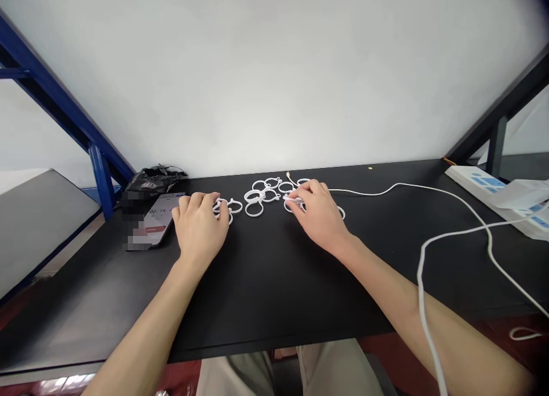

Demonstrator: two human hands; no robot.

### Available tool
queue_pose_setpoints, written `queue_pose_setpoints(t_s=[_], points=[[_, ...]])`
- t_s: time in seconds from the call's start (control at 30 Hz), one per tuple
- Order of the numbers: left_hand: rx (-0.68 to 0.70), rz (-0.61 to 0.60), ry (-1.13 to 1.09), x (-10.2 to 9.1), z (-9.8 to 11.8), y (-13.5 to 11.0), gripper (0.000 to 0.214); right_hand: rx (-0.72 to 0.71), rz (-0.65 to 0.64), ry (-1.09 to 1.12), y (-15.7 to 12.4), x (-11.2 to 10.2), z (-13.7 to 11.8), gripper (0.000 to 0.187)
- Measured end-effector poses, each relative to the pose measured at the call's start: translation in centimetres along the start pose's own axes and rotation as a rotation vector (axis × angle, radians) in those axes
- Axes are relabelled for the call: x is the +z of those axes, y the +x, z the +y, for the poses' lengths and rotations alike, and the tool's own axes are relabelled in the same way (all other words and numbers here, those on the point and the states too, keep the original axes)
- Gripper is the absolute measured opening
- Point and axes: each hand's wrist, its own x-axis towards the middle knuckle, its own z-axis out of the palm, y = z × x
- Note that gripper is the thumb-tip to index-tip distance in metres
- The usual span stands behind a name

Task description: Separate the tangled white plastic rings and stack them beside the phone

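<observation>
Several thin white plastic rings, some with a small eyelet, lie loosely grouped on the black table (266, 293). My left hand (197, 224) is over the left cluster of rings (235, 207), thumb and index finger apart with rings visible beyond the gap; whether it touches them I cannot tell. A looser middle group of rings (254, 209) lies between my hands. My right hand (319, 213) pinches a white ring (290, 198) between thumb and index finger at the right of the group. More rings are partly hidden behind this hand.
Left of my left hand are a phone (165, 213) showing a timer and a crumpled black plastic bag (152, 180). A white cable (398, 184) crosses the right side, passing over my right forearm. A white-and-blue box (484, 184) sits far right. Behind rises a white wall (274, 87).
</observation>
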Motion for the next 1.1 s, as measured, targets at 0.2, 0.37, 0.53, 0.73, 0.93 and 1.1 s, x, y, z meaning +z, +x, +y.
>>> queue_pose_setpoints(t_s=[0.2,0.37,0.53,0.73,0.93,1.1], points=[[-0.072,-0.287,-0.709,-0.6,2.7,-0.9,0.029,-0.243,0.021,0.196,-1.2,0.7,-2.6,0.009],[-0.211,-0.342,-0.965,-0.2,3.7,-1.5,0.021,-0.319,-0.046,0.279,-1.8,1.3,-3.4,0.009],[-0.280,-0.307,-1.057,-0.3,3.7,-1.5,0.019,-0.093,-0.009,0.492,-1.8,1.1,-3.6,0.025],[-0.265,-0.332,-1.145,-0.4,4.0,-1.8,0.020,0.042,-0.116,0.683,-1.9,1.6,-3.5,0.014],[-0.216,-0.315,-1.070,-0.4,3.8,-2.2,0.014,0.037,-0.130,0.709,-2.2,1.5,-3.6,0.015],[-0.186,-0.316,-0.987,-0.4,3.6,-2.5,0.013,-0.001,-0.174,0.674,-2.3,1.4,-3.6,0.018]])
